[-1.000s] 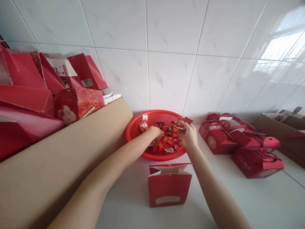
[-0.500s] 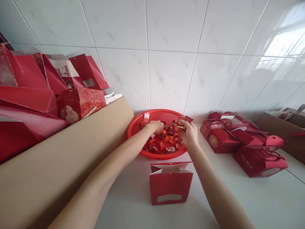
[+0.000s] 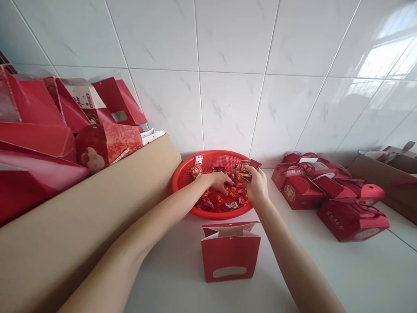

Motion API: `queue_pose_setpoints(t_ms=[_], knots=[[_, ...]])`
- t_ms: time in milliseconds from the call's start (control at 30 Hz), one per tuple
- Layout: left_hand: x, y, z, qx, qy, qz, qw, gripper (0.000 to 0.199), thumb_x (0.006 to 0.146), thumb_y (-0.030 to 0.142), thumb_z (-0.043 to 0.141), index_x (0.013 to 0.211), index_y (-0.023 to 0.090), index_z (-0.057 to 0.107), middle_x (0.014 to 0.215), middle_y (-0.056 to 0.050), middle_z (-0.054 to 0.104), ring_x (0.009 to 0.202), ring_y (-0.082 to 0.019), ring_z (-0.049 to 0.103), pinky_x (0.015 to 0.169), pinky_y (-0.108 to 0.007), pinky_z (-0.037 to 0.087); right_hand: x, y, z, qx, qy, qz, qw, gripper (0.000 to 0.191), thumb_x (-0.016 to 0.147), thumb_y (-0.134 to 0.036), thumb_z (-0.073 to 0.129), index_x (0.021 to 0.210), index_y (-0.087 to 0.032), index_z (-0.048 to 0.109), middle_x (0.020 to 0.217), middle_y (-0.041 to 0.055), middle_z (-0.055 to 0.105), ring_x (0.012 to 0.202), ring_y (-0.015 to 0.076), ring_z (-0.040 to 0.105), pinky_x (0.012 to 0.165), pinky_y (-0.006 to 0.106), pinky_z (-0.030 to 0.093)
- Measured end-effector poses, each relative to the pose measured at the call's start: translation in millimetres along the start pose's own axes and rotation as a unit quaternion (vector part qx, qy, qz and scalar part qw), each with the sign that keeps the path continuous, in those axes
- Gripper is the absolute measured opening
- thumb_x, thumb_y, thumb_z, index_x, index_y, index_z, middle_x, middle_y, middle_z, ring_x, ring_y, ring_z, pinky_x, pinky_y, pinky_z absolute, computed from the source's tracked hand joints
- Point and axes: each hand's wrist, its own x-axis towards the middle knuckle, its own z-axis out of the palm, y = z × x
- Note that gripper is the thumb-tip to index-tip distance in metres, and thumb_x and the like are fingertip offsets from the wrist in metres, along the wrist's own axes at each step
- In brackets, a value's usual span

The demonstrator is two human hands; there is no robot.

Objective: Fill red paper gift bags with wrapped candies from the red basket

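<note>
A red plastic basket (image 3: 182, 198) holds many wrapped candies (image 3: 220, 199) against the tiled wall. My left hand (image 3: 221, 181) is over the candies with its fingers apart, and nothing shows in its grasp. At the basket's right side, my right hand (image 3: 256, 181) has its fingers wrapped round several wrapped candies (image 3: 246, 169). Nearer to me, a red paper box (image 3: 230, 256) stands upright with its top open and an oval window low on its front.
A large cardboard box (image 3: 130, 191) filled with red gift boxes (image 3: 107, 145) is at the left. Closed red gift boxes (image 3: 352, 219) sit on the white table (image 3: 302, 269) at the right, beside another cardboard box (image 3: 397, 195).
My left hand has opened its fingers and shifted slightly right and down among the candies. My right hand still holds its candies. The whole view has shifted slightly.
</note>
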Motion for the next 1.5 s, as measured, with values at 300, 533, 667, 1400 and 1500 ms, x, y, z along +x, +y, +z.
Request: queue_pose_setpoints(t_ms=[300,533,667,1400,1500], knots=[[-7.6,15.6,-4.9,0.080,-0.020,-0.013,0.996,0.020,0.072,0.038,0.072,0.087,0.024,0.074,0.104,-0.004,0.074,0.088,-0.023,0.068,0.067,-0.028,0.047,0.4,0.4,-0.1,0.006,0.004,0.001,1.000,0.009,0.062,-0.021,0.069,0.068,-0.019,0.063,0.071,0.0023,0.072,0.064,0.0162,0.068,0.048,0.022,0.052],[-10.5,23.4,-5.1,0.076,0.020,-0.008,0.997,0.023,0.075,0.032,0.069,0.096,0.023,0.073,0.101,-0.004,0.075,0.088,-0.023,0.068,0.065,-0.028,0.046,2.5,3.2,-2.5,0.009,-0.005,-0.003,1.000,0.010,0.062,-0.022,0.070,0.069,-0.019,0.064,0.072,0.0028,0.073,0.066,0.0177,0.069,0.049,0.023,0.053],[-7.3,25.2,-1.4,0.044,0.051,0.041,0.997,0.041,0.080,0.042,0.070,0.117,0.026,0.069,0.102,-0.004,0.074,0.092,-0.024,0.069,0.072,-0.027,0.046,3.6,3.5,-2.6,0.014,0.000,0.005,1.000,0.010,0.061,-0.020,0.070,0.070,-0.019,0.064,0.068,0.0015,0.072,0.064,0.0173,0.069,0.049,0.023,0.054],[-0.1,15.7,3.2,-0.056,0.001,0.057,0.997,0.032,0.065,0.020,0.080,0.096,0.020,0.069,0.096,0.000,0.073,0.088,-0.018,0.067,0.071,-0.023,0.049,2.8,1.7,-0.9,0.014,0.004,0.004,1.000,0.011,0.061,-0.021,0.071,0.066,-0.021,0.061,0.067,0.0003,0.070,0.069,0.0185,0.070,0.050,0.023,0.054],[-2.8,15.3,0.2,-0.052,0.001,0.050,0.997,0.032,0.068,0.025,0.078,0.099,0.021,0.071,0.104,-0.001,0.073,0.094,-0.020,0.067,0.076,-0.024,0.049,2.8,1.6,-0.3,0.019,0.007,0.006,1.000,0.010,0.061,-0.021,0.070,0.065,-0.020,0.061,0.066,0.0003,0.069,0.069,0.0181,0.070,0.050,0.022,0.054]])
